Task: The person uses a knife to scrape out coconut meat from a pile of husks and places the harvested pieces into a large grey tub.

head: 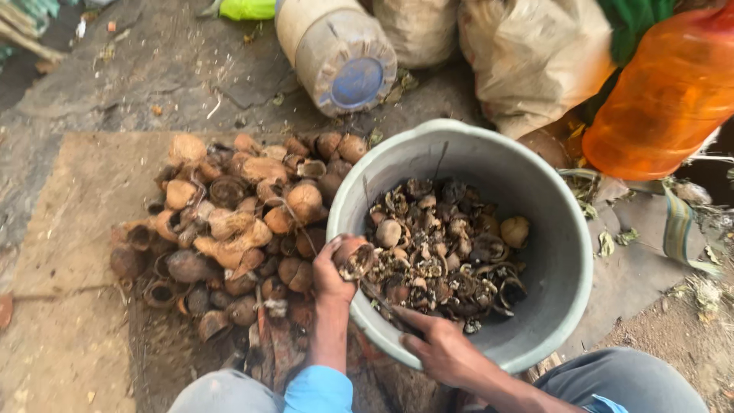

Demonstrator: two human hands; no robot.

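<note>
Right hand (443, 348) and left hand (336, 268) crowd bucket (569, 252) rim beside husk pile (229, 229)

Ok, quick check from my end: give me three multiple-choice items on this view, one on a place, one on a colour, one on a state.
1. Where is the pile of husked shells?
A. left of the grey bucket
B. inside it
C. on the orange jug

2. What colour is the round cap on the lying drum?
A. red
B. blue
C. white

3. What is the left hand doing?
A. lying flat on the ground
B. holding a shell piece at the bucket rim
C. gripping the jug

Answers: 1 A, the pile lies on the ground beside the bucket. 2 B, the cap shows blue. 3 B, its fingers close round the piece, while the right hand holds a thin tool.
</note>
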